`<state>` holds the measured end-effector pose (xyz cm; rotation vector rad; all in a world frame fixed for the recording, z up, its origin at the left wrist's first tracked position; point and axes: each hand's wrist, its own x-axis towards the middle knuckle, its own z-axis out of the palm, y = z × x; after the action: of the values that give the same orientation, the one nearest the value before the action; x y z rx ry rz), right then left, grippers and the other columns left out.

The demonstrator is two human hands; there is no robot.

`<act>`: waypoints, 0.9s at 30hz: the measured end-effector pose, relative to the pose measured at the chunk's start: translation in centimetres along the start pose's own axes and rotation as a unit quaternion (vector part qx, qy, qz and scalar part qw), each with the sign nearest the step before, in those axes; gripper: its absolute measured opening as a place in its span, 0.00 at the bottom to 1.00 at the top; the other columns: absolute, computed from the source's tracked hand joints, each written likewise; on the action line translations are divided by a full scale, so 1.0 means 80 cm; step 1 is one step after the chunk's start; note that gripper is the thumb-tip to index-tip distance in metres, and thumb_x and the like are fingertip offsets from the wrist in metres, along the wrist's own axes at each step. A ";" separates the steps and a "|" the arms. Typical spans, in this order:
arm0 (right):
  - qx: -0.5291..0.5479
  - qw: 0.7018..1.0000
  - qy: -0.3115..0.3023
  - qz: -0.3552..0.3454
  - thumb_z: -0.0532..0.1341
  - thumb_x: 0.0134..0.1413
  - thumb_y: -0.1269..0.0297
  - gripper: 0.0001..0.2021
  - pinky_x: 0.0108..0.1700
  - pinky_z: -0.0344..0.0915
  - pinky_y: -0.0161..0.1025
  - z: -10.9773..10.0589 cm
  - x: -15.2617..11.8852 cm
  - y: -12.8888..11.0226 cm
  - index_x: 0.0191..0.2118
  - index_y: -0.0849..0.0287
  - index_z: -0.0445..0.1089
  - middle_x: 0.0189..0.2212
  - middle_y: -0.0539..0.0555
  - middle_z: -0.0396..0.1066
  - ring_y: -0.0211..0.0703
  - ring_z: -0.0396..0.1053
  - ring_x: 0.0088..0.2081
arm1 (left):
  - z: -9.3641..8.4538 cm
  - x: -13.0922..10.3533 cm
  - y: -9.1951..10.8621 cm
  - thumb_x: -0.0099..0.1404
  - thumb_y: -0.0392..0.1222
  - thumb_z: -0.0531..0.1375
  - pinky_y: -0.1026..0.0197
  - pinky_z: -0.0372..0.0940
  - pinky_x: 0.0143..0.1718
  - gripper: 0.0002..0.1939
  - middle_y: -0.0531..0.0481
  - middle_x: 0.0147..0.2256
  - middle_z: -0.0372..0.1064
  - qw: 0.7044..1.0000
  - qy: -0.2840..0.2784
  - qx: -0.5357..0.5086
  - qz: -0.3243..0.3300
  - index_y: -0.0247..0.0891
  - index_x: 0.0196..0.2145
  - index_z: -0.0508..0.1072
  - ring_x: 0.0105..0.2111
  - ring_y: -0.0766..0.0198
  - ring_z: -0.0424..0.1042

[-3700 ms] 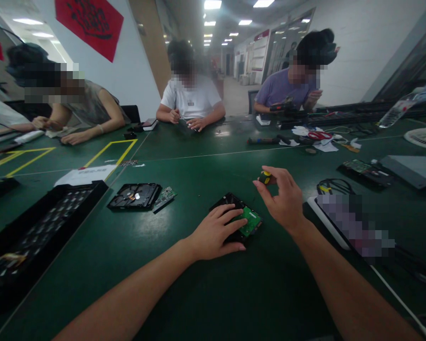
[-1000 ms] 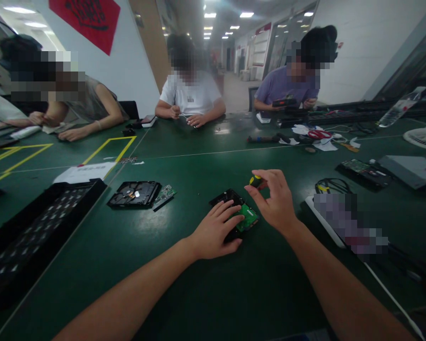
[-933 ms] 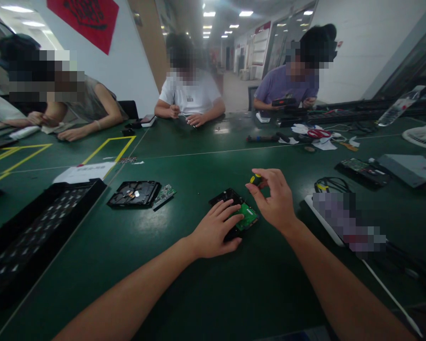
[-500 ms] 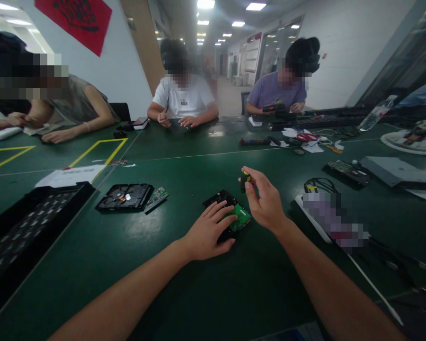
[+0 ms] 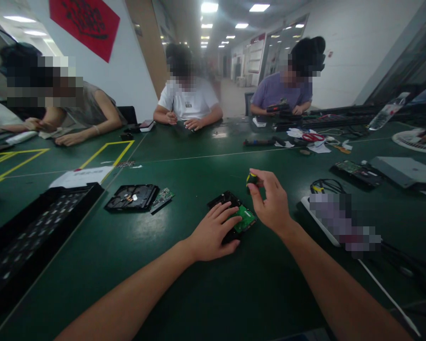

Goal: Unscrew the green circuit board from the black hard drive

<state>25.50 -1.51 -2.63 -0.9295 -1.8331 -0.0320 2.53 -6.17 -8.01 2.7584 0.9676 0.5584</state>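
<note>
My left hand (image 5: 216, 229) lies with spread fingers over a hard drive (image 5: 249, 219), its thumb along the near side. The drive's green circuit board shows between and beyond the fingers; the hand covers much of the black casing. Just right of and above the drive, my right hand (image 5: 271, 201) pinches a small black-and-yellow screwdriver (image 5: 251, 180) by its handle. Its shaft I cannot make out. To the left rests another black hard drive (image 5: 131, 198), with a loose circuit board (image 5: 162, 200) beside it.
A long black tray (image 5: 39, 232) is at the left, near a white paper sheet (image 5: 81, 176). On the right are a white power strip (image 5: 319, 222) with cables, another drive (image 5: 355, 173) and a grey metal box (image 5: 404, 170). Several people work across the green table.
The view has shifted slightly left. My right hand has turned the screwdriver a little, showing more yellow. My left hand stays on the hard drive.
</note>
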 end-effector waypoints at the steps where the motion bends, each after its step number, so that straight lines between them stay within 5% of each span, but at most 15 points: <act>1: 0.003 1.000 -0.004 0.006 0.57 0.73 0.65 0.20 0.54 0.76 0.55 0.001 -0.001 0.001 0.66 0.49 0.65 0.55 0.60 0.73 0.52 0.75 0.50 | 0.000 0.000 0.000 0.69 0.54 0.63 0.34 0.49 0.74 0.33 0.38 0.70 0.60 1.000 0.001 -0.001 0.000 0.40 0.68 0.65 0.74 0.41 0.52; 5: 0.005 0.999 -0.021 0.024 0.55 0.74 0.63 0.22 0.57 0.74 0.56 0.003 -0.004 0.002 0.69 0.49 0.62 0.58 0.60 0.73 0.53 0.76 0.52 | 0.000 0.000 -0.001 0.70 0.54 0.63 0.34 0.49 0.74 0.33 0.38 0.70 0.60 1.000 -0.004 0.005 0.000 0.40 0.68 0.65 0.74 0.41 0.51; 15: -0.023 0.999 0.038 0.007 0.64 0.68 0.60 0.15 0.44 0.78 0.49 -0.001 0.002 -0.004 0.58 0.51 0.71 0.47 0.58 0.71 0.49 0.75 0.43 | 0.000 0.000 0.000 0.69 0.54 0.64 0.34 0.50 0.74 0.34 0.38 0.70 0.60 1.000 -0.002 0.004 -0.004 0.40 0.68 0.66 0.74 0.40 0.51; 22: -0.004 1.000 -0.006 0.005 0.52 0.75 0.66 0.22 0.60 0.73 0.57 0.004 -0.003 0.001 0.69 0.49 0.61 0.58 0.60 0.73 0.54 0.74 0.56 | 0.001 0.000 -0.001 0.70 0.55 0.63 0.34 0.50 0.74 0.34 0.39 0.71 0.59 1.000 -0.001 0.005 -0.002 0.39 0.68 0.66 0.74 0.41 0.50; 27: -0.003 1.000 0.014 0.009 0.60 0.71 0.61 0.18 0.49 0.78 0.52 0.005 -0.004 -0.003 0.63 0.50 0.66 0.52 0.60 0.72 0.52 0.75 0.48 | 0.002 -0.001 -0.001 0.69 0.55 0.63 0.33 0.50 0.74 0.34 0.39 0.71 0.59 1.000 -0.004 0.004 -0.001 0.40 0.68 0.65 0.75 0.41 0.50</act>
<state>25.12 -1.65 -2.98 -0.9447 -1.7992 -0.0390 2.45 -6.15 -8.20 2.7640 0.9736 0.5438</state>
